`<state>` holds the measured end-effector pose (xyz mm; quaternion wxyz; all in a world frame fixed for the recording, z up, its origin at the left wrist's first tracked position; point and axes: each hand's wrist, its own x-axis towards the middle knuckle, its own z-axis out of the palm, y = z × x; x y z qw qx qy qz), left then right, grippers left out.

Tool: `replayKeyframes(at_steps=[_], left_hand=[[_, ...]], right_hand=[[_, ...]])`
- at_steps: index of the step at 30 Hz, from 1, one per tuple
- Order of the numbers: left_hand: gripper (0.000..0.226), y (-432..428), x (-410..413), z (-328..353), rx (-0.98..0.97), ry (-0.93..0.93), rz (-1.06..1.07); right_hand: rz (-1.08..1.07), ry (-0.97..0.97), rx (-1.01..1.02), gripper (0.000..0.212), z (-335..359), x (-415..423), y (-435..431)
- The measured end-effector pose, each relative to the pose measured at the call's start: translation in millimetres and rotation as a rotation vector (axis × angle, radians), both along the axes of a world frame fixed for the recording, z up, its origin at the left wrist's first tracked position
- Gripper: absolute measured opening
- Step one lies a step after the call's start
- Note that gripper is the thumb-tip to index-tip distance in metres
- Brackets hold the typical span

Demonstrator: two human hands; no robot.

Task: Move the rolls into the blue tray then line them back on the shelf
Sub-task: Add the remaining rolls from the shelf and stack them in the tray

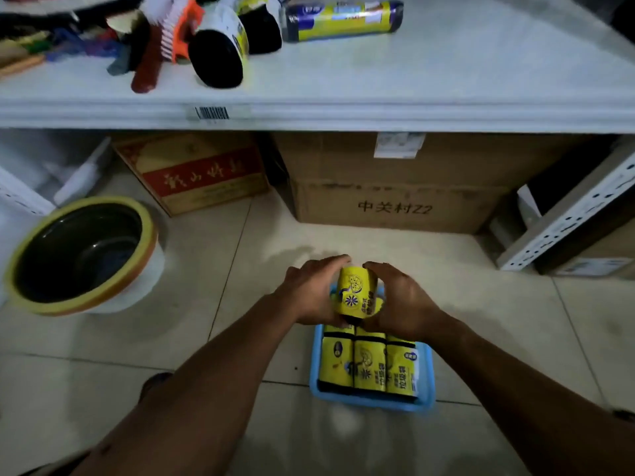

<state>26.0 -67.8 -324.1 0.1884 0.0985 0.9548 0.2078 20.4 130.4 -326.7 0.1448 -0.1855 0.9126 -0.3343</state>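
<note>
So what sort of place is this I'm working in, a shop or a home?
Probably a shop or stockroom: the white shelf has a barcode label on its edge, brown cardboard cartons sit under it, and identical yellow-wrapped rolls fill the blue plastic tray.

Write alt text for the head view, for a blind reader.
The left hand and right hand grip a yellow roll just above a blue tray on the tiled floor, where three more rolls lie side by side. A white shelf above carries another roll and some brushes.
</note>
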Motion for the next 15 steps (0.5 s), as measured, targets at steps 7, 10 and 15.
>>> replayKeyframes(at_steps=[7,10,15], left_hand=[[0.099,-5.0,3.5,-76.2,-0.16,0.091,-0.07],[0.102,-15.3,2.8,-93.7,-0.188,0.103,-0.041],[0.098,-29.8,0.3,-101.4,-0.223,0.155,-0.043]], right_hand=[[0.073,-0.025,0.122,0.101,-72.2,-2.1,-19.4],[0.093,-0.026,0.126,0.106,-85.9,-7.0,-27.3],[0.111,0.015,0.151,0.104,-93.8,-11.6,-36.4]])
